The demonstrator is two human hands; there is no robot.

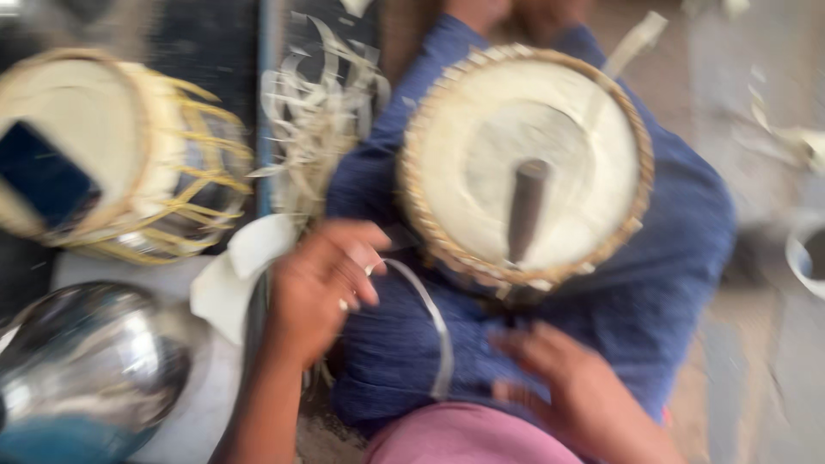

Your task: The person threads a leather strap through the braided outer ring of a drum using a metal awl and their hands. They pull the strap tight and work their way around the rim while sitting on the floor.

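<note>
**Hands at a drum resting on blue cloth, seen from above**

Setting. The view is blurred throughout. A blue cloth (653,283) covers the lap and spreads under the work; a pink cloth (464,438) shows at the bottom edge, between the two forearms. Grey floor (730,378) lies beyond the right hand, and the rim of a white bowl (803,258) cuts in at the far right edge. Beyond the left hand stands a second drum (103,155) with yellow lacing down its side and a dark blue flat thing lying on its skin. Nearer the viewer on that side sits a shiny metal pot (86,361). A heap of pale strips (318,112) lies above the left hand, and a white cloth (236,271) lies just beside its wrist.

Hands. The left hand (322,288) comes up from the bottom edge, fingers curled; its grip is closed on a thin pale strip (434,326) that arcs from the fingers down towards the pink cloth. The right hand (576,387) lies low, fingers spread and flat over the blue cloth, its grip open and holding nothing.

Work piece. The drum (524,163) lies above and between the hands, skin upward, with a woven rim around it. A dark rod (526,210) rests upright on the skin. Neither hand touches the drum.
</note>
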